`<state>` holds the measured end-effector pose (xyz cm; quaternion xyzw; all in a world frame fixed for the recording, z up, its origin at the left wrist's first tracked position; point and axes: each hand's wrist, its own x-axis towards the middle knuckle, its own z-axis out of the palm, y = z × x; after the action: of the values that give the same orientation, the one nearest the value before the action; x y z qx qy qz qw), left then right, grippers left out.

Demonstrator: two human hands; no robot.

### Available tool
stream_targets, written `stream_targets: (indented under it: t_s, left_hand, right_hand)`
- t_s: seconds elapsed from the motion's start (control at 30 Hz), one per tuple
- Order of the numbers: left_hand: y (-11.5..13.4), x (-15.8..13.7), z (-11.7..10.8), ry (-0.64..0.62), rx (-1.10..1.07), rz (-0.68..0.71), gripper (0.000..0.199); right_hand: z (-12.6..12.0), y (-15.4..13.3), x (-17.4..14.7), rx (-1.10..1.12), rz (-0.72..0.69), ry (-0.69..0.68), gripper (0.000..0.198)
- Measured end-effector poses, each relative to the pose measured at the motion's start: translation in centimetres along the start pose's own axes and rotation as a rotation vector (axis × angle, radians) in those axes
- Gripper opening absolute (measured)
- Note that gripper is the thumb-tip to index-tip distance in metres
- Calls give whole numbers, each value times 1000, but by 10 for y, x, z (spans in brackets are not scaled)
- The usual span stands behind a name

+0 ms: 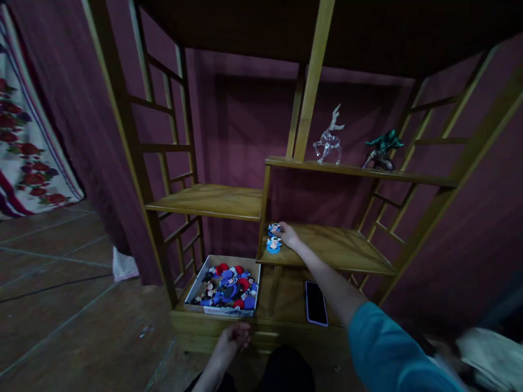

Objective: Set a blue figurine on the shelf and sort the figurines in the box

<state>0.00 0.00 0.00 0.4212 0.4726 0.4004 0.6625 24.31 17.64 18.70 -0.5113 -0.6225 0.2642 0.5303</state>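
Note:
On the middle shelf at the right, my right hand [289,236] reaches in with its fingers closed on a small blue-and-white figurine [274,229]. A second figurine [273,245], with a light-blue round base, stands just in front of it near the shelf's left end. My left hand [233,340] hangs low in front of the cabinet, its fingers loosely curled and nothing visible in them. The nearest thing to it is a shallow cardboard box [223,311], filled with several small figurines [232,284] in red, blue and black.
A phone [316,302] lies on the lower ledge, below my right forearm. Higher up, a clear deer ornament [330,139] and a dark green figure [382,149] stand on the upper right shelf [355,170]. Wooden posts [312,81] and lattice sides frame the cabinet.

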Motion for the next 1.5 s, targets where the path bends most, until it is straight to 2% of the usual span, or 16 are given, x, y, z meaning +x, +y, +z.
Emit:
stream_targets:
  t_s: [0.17,0.3,0.43,0.53,0.63,0.77,0.87,1.03,1.33,1.5]
  left_hand:
    - [-3,2,-3,-19,-23,9,43]
    - [-1,2,-4,-2,-20,9,42]
    - [4,-3,-5,20,17,0,38]
    - [8,-7,-6,26,29,24,36]
    - [10,-9,-7,18,14,42,35]
    - [11,-11,-8,40,0,47,37]
    - [10,-12,-8,47,2,71,36]
    - [7,-11,-12,57,35,131,30]
    - [-6,-3,-19,93,222,231,23]
    - [-10,0,-23,75,378,303,18]
  right_hand:
    - [1,0,-2,22,28,-3,18]
    - [4,-6,-2,128,50,-10,20]
    - [-4,-18,-12,264,105,104,26]
    - [-15,-25,-31,312,74,203,28]
    - [-22,-32,-53,319,71,120,29]
    - [-14,-39,-70,285,69,-26,32]
    - [-4,-41,-73,242,51,-28,38]
    - [2,-39,-74,155,24,-71,33]
    - [0,-44,-76,134,62,-77,29]
    - [-17,-40,-69,242,113,-83,38]
